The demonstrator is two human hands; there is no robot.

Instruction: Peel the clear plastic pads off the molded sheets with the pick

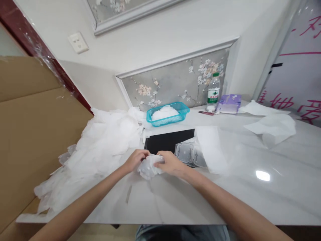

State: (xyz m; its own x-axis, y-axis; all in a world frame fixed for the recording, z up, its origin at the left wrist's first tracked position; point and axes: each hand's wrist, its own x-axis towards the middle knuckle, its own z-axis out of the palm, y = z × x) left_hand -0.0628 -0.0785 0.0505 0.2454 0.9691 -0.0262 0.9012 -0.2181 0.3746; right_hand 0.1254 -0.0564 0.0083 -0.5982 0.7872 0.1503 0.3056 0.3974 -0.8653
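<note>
In the head view, both hands are closed on a bunch of crumpled clear plastic film (149, 167) near the front of the table. My left hand (136, 160) pinches its upper left edge. From the other side, my right hand (171, 162) grips it between thumb and fingers. Just beyond lies a flat black board (162, 142), partly covered. Clear plastic sheets with rounded shapes and dark markings (185, 153) rest on its right part. A white sheet (210, 150) lies beside them.
A large heap of white translucent sheets (105, 134) spreads at left, next to a cardboard box (37, 134). Toward the wall stand a teal basket (184, 112) with white pieces, a water bottle (213, 93), red-handled snips (207, 113) and a purple tissue pack (229, 103). Crumpled white sheets (276, 129) lie right.
</note>
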